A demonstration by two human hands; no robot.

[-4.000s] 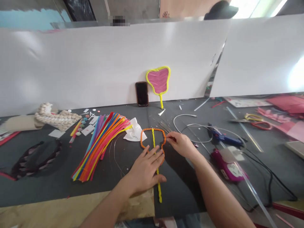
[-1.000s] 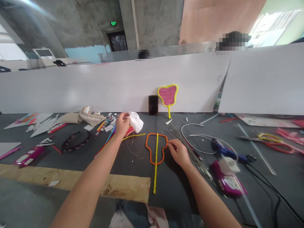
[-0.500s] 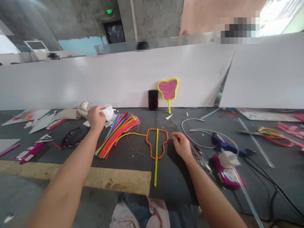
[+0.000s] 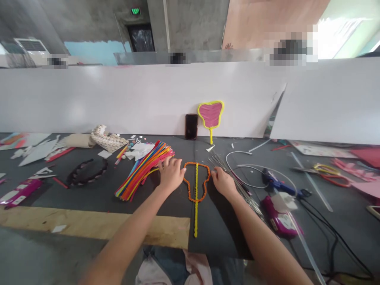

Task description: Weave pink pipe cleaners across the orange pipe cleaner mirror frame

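Observation:
An orange pipe-cleaner outline (image 4: 204, 190) with a yellow twisted stem (image 4: 196, 221) down its middle lies on the dark table. My left hand (image 4: 170, 174) hovers at its upper left edge, fingers spread and holding nothing visible. By the right edge, my right hand (image 4: 223, 182) has its fingers curled together; whatever they may grip is hidden. A bundle of colourful pipe cleaners (image 4: 142, 170) lies left of my left hand. Thin metal wires (image 4: 246, 194) lie beside and under my right hand. A finished pink fan shape with yellow edging (image 4: 211, 114) leans against the white partition.
A phone (image 4: 191, 126) stands against the partition. To the right lie a blue glue gun (image 4: 276, 182), scissors (image 4: 323, 170), and a magenta box (image 4: 282, 221) with cables nearby. At left are a dark braided headband (image 4: 86, 178), white paper (image 4: 141, 150) and a woven cream piece (image 4: 108, 138).
My left hand has let go of the white paper at the left and moved right to the orange outline. My right hand has shifted slightly closer to the outline's right edge.

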